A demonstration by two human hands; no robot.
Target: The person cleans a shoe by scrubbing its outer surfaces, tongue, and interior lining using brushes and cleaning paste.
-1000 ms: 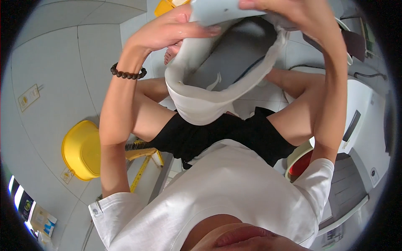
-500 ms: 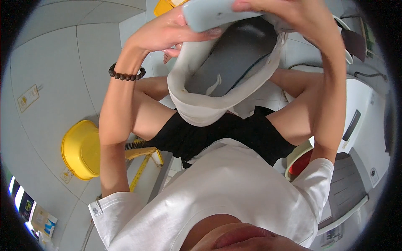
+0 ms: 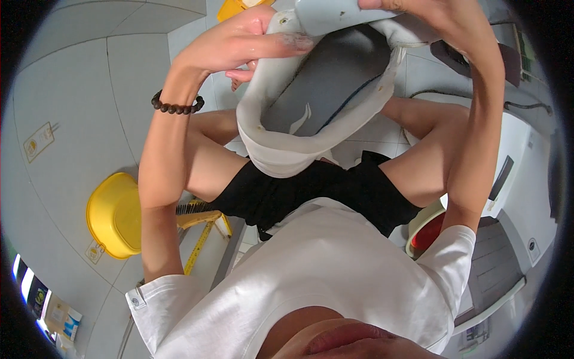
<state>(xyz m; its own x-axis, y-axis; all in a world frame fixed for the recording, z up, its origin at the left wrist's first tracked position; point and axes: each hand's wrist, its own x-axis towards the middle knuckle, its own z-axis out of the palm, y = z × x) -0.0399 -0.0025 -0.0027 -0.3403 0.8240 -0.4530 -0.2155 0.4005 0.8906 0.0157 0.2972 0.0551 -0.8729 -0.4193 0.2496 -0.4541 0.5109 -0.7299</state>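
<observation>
Held up in front of me is a white fabric item (image 3: 281, 143) with a thick, padded rim and a grey inside; its exact kind is unclear. A dark seam runs along the lining, and a loose pale strip hangs within. My left hand (image 3: 257, 45), wet and with a dark beaded bracelet at the wrist, grips the rim on the left, thumb laid over it. A smooth pale blue block (image 3: 335, 17) with rounded corners lies across the top of the rim. My right hand (image 3: 433, 15) presses its thumb on that block; its other fingers are mostly hidden.
A yellow basin (image 3: 113, 215) hangs against the tiled wall at left. Near it are a yellow-framed piece (image 3: 200, 218) and dark bristles (image 3: 191, 208). On the right stand a white appliance (image 3: 517, 167) and a pale container (image 3: 415, 230) with red inside. A dark hose (image 3: 529, 107) runs above the appliance.
The pale blue block has slid right along the rim with my right hand, uncovering the rim's upper left part. My left hand still grips the fabric item, slightly shifted.
</observation>
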